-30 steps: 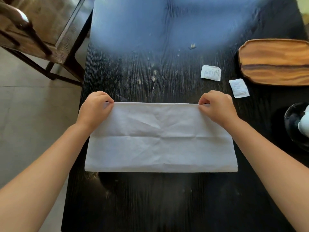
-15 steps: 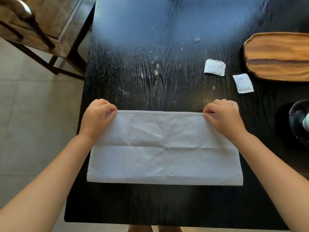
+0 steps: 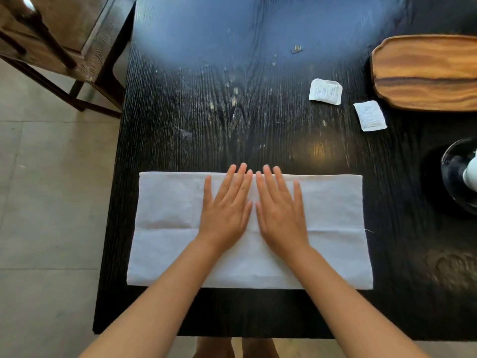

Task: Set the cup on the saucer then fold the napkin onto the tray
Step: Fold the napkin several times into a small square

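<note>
Both hands, left hand (image 3: 225,210) and right hand (image 3: 280,211), lie spread flat, pressing the folded white cloth napkin (image 3: 335,228) on the black wooden worktop (image 3: 245,112). We judge folding underway; next, another fold, then transfer to the oval wooden tray (image 3: 426,73).

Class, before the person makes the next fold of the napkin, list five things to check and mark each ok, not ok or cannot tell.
1. White cloth napkin lies flat on the black wooden table: ok.
2. Left hand and right hand rest flat, side by side, on its middle: ok.
3. Oval wooden tray has bare room for the napkin: ok for the part in view.
4. Two small white paper sachets lie clear of the napkin: ok.
5. White cup sits on the dark glass saucer: cannot tell, cut off at the frame edge.
</note>
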{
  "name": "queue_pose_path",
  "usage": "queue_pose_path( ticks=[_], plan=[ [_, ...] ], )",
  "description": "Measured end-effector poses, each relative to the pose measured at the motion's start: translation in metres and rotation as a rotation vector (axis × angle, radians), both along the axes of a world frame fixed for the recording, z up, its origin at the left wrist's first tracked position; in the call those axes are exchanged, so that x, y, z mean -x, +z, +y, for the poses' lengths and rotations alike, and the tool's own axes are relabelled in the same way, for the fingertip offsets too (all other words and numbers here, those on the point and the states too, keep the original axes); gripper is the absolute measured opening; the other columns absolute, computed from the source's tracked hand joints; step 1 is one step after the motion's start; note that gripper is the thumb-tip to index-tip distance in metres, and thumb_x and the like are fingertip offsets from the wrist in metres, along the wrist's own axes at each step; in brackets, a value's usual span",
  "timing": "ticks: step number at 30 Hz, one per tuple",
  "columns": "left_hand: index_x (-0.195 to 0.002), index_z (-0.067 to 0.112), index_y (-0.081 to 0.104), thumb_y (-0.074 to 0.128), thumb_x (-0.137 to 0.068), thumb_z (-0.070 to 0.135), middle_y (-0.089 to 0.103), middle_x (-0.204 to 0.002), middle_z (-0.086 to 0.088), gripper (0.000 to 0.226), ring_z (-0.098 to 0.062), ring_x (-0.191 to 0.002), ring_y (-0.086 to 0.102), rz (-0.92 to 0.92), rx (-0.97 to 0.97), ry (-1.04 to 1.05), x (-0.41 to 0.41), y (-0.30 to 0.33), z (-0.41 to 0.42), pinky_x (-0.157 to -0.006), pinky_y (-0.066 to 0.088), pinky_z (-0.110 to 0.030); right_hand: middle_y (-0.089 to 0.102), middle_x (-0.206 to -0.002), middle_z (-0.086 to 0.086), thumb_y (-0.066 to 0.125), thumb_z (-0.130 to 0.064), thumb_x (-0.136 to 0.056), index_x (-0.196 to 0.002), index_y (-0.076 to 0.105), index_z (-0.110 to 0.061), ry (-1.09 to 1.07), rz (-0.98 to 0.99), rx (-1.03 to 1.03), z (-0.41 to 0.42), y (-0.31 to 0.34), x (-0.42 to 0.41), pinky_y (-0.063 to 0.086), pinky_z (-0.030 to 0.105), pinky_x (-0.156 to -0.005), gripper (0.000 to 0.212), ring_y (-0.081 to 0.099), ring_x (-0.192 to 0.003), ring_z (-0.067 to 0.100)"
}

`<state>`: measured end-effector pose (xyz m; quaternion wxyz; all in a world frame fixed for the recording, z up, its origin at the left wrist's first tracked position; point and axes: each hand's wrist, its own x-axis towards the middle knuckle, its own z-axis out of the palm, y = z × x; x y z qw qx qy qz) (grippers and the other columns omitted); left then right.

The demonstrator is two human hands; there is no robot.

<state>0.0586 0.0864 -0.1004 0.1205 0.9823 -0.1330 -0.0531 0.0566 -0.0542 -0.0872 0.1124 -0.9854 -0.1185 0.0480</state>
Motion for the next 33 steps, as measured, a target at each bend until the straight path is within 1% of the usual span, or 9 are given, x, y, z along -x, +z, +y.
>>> queue_pose_path(
  ticks=[6,9,13,20,23,24,26,29,33],
  plan=[
    [-0.146,0.016,0.026,0.028,-0.091,0.037,0.027,-0.153,-0.002,0.058,-0.016,-0.141,0.016,0.010,-0.059,-0.005,-0.001,-0.005,0.000,-0.111,0.012,-0.053,0.022,-0.154,0.004,0.029,-0.038,-0.089,-0.145,0.023,-0.011,-0.054,0.047,0.075,-0.041,-0.008,0.001,0.008,0.044,-0.112,0.063,0.014,-0.141,0.015],
    [-0.146,0.018,0.023,0.028,-0.091,0.039,0.024,-0.154,-0.001,0.060,-0.016,-0.142,0.015,0.017,-0.062,-0.006,-0.001,-0.004,0.000,-0.112,0.010,-0.052,0.015,-0.156,0.006,0.023,-0.040,-0.089,-0.147,0.014,-0.009,-0.174,0.055,0.141,-0.091,-0.005,0.000,0.003,0.041,-0.114,0.066,0.007,-0.142,0.014],
    [-0.147,0.021,0.019,0.028,-0.089,0.046,0.018,-0.156,0.001,0.064,-0.014,-0.143,0.010,0.023,-0.079,-0.010,-0.003,-0.003,0.022,-0.112,0.005,-0.048,0.010,-0.157,0.008,0.018,-0.042,-0.090,-0.147,0.009,-0.007,-0.189,0.080,0.196,-0.112,0.000,0.001,0.006,0.043,-0.116,0.067,0.003,-0.143,0.016],
    [-0.148,0.013,0.007,0.014,-0.087,0.050,0.005,-0.158,-0.001,0.072,-0.011,-0.144,-0.001,0.091,-0.150,0.307,0.005,-0.002,0.122,-0.113,-0.005,-0.054,0.011,-0.157,0.010,0.017,-0.042,-0.090,-0.147,0.010,-0.007,-0.187,0.072,0.201,-0.108,0.002,0.001,0.006,0.044,-0.116,0.067,0.005,-0.144,0.018],
    [-0.148,0.010,0.011,0.015,-0.087,0.048,0.010,-0.158,-0.006,0.071,-0.017,-0.144,0.004,0.048,-0.149,0.500,0.016,0.004,0.106,-0.110,-0.004,-0.059,0.010,-0.157,0.009,0.016,-0.041,-0.089,-0.147,0.009,-0.007,-0.196,0.068,0.194,-0.106,0.003,0.002,0.005,0.044,-0.116,0.068,0.005,-0.144,0.018],
    [-0.147,0.011,0.013,0.019,-0.088,0.048,0.012,-0.157,-0.008,0.070,-0.019,-0.144,0.006,0.023,-0.112,0.475,0.023,0.007,0.086,-0.109,-0.004,-0.060,0.010,-0.157,0.009,0.016,-0.041,-0.090,-0.147,0.009,-0.007,-0.197,0.067,0.193,-0.105,0.003,0.002,0.005,0.045,-0.116,0.067,0.004,-0.144,0.017],
    [-0.147,0.021,0.014,0.025,-0.088,0.051,0.013,-0.157,-0.007,0.067,-0.021,-0.143,0.006,-0.004,-0.023,0.273,0.047,0.013,0.033,-0.109,-0.006,-0.058,0.010,-0.157,0.009,0.016,-0.041,-0.090,-0.147,0.008,-0.007,-0.196,0.064,0.195,-0.106,0.003,0.003,0.004,0.045,-0.116,0.067,0.004,-0.144,0.017],
    [-0.148,0.031,0.009,0.024,-0.089,0.059,0.001,-0.158,-0.001,0.068,-0.023,-0.145,-0.002,0.058,-0.047,0.019,0.080,0.013,-0.024,-0.109,-0.006,-0.060,0.009,-0.157,0.009,0.016,-0.041,-0.090,-0.147,0.008,-0.008,-0.197,0.063,0.199,-0.107,0.002,0.002,0.004,0.045,-0.117,0.067,0.004,-0.144,0.017],
    [-0.148,0.033,0.005,0.029,-0.086,0.062,-0.003,-0.158,0.001,0.072,-0.022,-0.145,-0.005,0.096,-0.084,0.052,0.092,0.001,0.001,-0.109,-0.003,-0.060,0.007,-0.157,0.008,0.016,-0.040,-0.090,-0.147,0.007,-0.008,-0.190,0.066,0.193,-0.107,0.001,0.002,0.002,0.044,-0.117,0.066,0.002,-0.144,0.017]
  ],
)
